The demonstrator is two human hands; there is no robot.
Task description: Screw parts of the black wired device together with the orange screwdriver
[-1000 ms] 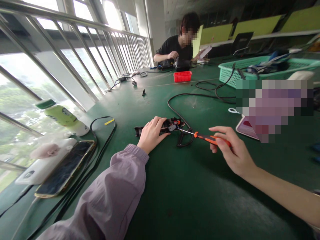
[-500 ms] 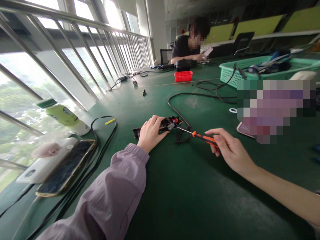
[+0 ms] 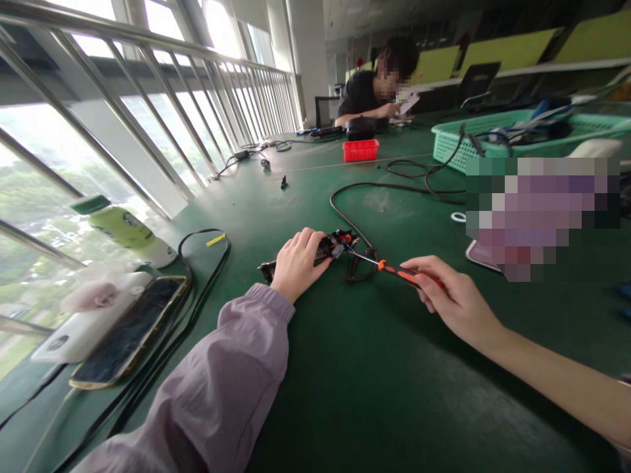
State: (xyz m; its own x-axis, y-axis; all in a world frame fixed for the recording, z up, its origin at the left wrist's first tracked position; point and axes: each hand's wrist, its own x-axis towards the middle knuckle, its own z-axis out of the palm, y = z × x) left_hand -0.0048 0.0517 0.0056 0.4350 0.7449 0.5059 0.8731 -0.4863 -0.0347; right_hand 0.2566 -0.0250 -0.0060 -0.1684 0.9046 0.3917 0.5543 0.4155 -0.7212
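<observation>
My left hand (image 3: 297,264), in a lilac sleeve, is curled over a small black device (image 3: 332,245) with red and grey parts showing, and presses it onto the green table (image 3: 355,368). My right hand (image 3: 451,302) grips an orange-and-black screwdriver (image 3: 397,270). Its metal tip reaches into the open end of the device. A black cable (image 3: 357,226) runs from the device and loops just beside the tip.
At the left edge lie a phone (image 3: 129,332), a white power bank (image 3: 73,335) and a green-capped bottle (image 3: 123,226). Further back are a red tray (image 3: 360,150), a teal basket (image 3: 497,135) of cables and a seated person (image 3: 374,85). A window railing lines the left side.
The device has tilted slightly under my left hand. My right hand closed tighter round the screwdriver and slid a little left. The person at the far end shifted right.
</observation>
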